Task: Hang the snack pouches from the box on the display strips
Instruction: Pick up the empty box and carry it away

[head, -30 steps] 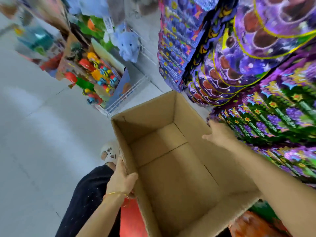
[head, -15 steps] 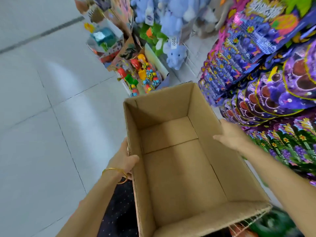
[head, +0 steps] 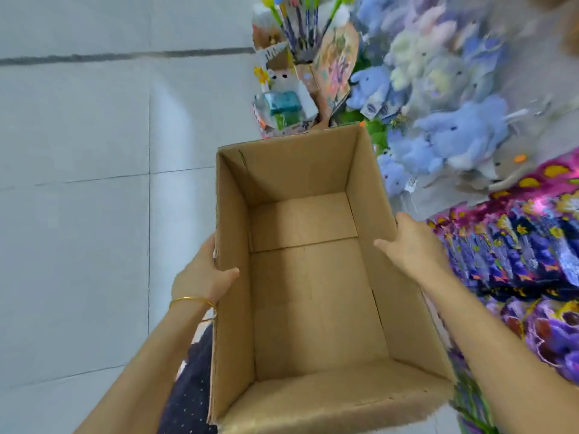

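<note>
A brown cardboard box fills the middle of the head view, open side toward me, with nothing inside. My left hand grips its left wall, thumb hooked over the rim, a gold bangle on the wrist. My right hand holds the right wall from outside, thumb inside the rim. Purple and blue snack pouches hang in dense rows at the right, just beyond my right arm. More purple pouches hang lower right.
Blue and pastel plush toys crowd the rack beyond the box at upper right. Boxed toys and cards stand at the rack's end, straight past the box. Grey tiled floor spreads to the left. My dark dotted clothing shows below.
The view has swung up and left, bringing in more floor and the plush toys; the pouches slid toward the right edge. Both hands keep their hold on the box, which has lifted.
</note>
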